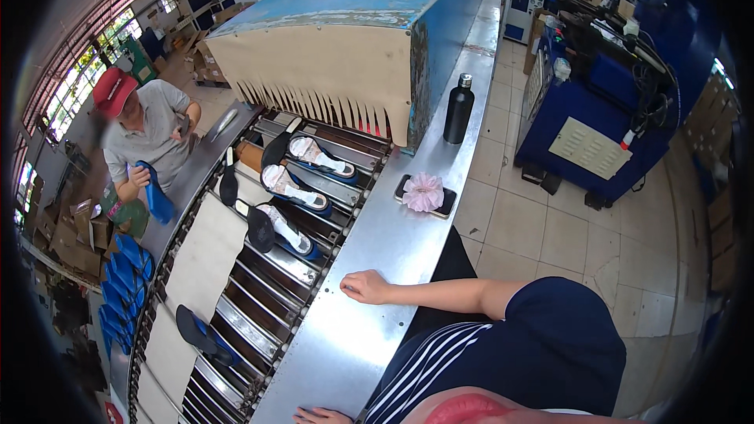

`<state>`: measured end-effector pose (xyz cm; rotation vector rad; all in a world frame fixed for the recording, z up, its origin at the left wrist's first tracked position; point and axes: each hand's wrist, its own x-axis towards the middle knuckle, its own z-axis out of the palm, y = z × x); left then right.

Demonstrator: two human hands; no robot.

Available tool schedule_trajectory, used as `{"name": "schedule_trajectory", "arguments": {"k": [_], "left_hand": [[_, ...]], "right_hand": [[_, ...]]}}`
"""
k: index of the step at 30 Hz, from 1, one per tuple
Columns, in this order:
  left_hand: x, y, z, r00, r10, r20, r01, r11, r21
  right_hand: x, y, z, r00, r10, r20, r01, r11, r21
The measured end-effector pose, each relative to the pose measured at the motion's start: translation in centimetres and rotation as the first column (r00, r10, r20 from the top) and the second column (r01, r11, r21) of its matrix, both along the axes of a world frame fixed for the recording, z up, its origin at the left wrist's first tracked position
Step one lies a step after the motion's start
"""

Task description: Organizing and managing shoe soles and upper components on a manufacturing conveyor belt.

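My right hand rests on the metal side ledge of a roller conveyor, fingers curled in loosely, with nothing visible in them. At the bottom edge, my left hand lies on the same ledge with its fingers stretched out; only part of it shows. Nearest my right hand on the rollers is a shoe with a pale insole and blue sole, beside a black shoe piece. More such shoes lie farther up. A dark shoe with blue edges sits lower on the conveyor.
A blue tunnel housing with a fringed beige curtain spans the conveyor. A black bottle and a phone under a pink scrunchie stand on my ledge. Opposite, a red-capped person holds a blue shoe piece.
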<state>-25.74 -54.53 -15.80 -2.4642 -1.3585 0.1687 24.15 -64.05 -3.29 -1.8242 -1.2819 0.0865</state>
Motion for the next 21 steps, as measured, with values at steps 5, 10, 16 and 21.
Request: {"name": "schedule_trajectory", "arguments": {"k": [5, 10, 16, 21], "left_hand": [[4.8, -2.3, 7.0, 0.965, 0.056, 0.257, -0.07, 0.996, 0.049], [7.0, -3.4, 10.0, 0.935, 0.085, 0.344, -0.116, 0.991, 0.072], [7.3, -3.4, 10.3, 0.937, 0.097, 0.334, -0.13, 0.988, 0.078], [7.1, -3.0, 10.6, 0.958, 0.092, 0.273, -0.113, 0.992, 0.063]], "right_hand": [[0.1, 0.0, -0.1, 1.0, -0.004, -0.013, 0.004, 1.0, -0.019], [0.0, -0.1, 0.0, 1.0, 0.005, -0.022, -0.005, 1.0, -0.009], [0.1, -0.1, -0.2, 1.0, -0.007, 0.009, 0.007, 1.0, -0.003], [0.3, -0.1, -0.3, 1.0, -0.006, 0.013, 0.006, 1.0, 0.008]]}}
